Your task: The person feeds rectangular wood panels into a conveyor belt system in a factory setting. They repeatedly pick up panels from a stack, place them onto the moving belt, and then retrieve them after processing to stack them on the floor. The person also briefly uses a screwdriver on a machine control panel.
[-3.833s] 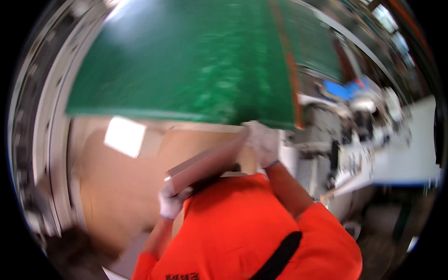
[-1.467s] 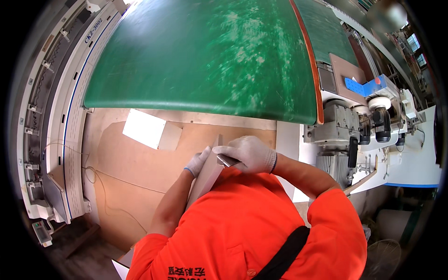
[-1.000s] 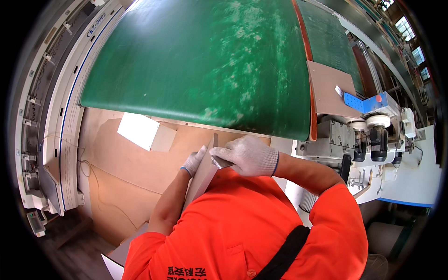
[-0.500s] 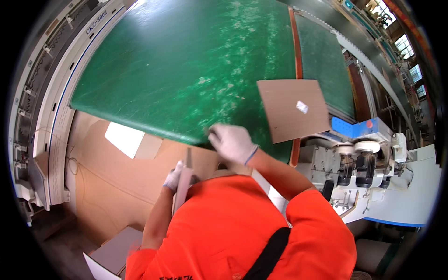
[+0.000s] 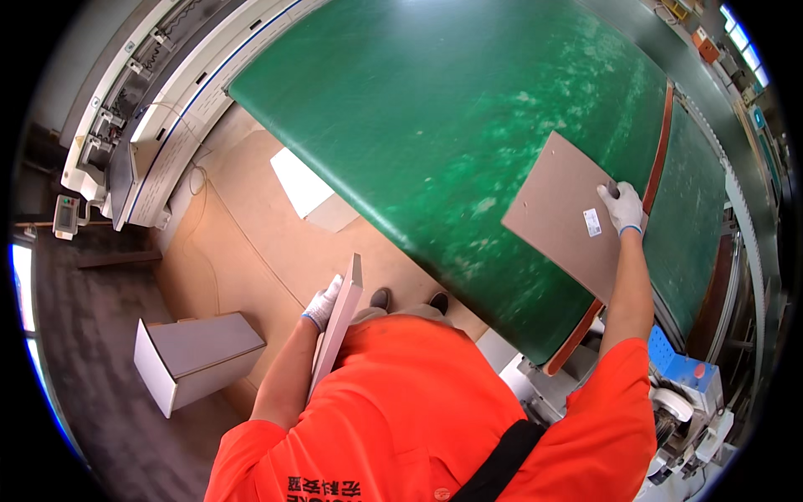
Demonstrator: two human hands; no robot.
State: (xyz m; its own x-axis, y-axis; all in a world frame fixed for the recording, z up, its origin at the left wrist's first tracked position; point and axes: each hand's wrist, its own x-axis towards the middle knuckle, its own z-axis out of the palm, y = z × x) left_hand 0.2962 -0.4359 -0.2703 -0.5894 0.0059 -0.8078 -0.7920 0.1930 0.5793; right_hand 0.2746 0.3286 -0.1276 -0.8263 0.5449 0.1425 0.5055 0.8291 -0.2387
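My left hand [image 5: 324,304], in a white glove, is closed round a light brown board [image 5: 339,322] and holds it on edge against my body. Far to the right, my gloved right hand [image 5: 623,207] rests over the right part of a flat brown panel [image 5: 552,209]. Its fingers are closed on a small dark object [image 5: 613,190] whose kind I cannot make out. A white label [image 5: 592,222] is stuck on the panel, just left of that hand. Beneath the panel is a green conveyor belt [image 5: 401,117].
On the floor to the left stands a box-like piece of panels [image 5: 205,343]. A white-topped block [image 5: 303,186] sits beside the belt's near edge. A long white machine [image 5: 180,113] runs along the left. Machinery with a blue part [image 5: 682,360] is close to my right arm.
My right hand has moved right, from the belt's near edge onto the panel. The view has turned, and the panel now appears rotated. My left hand still holds the board.
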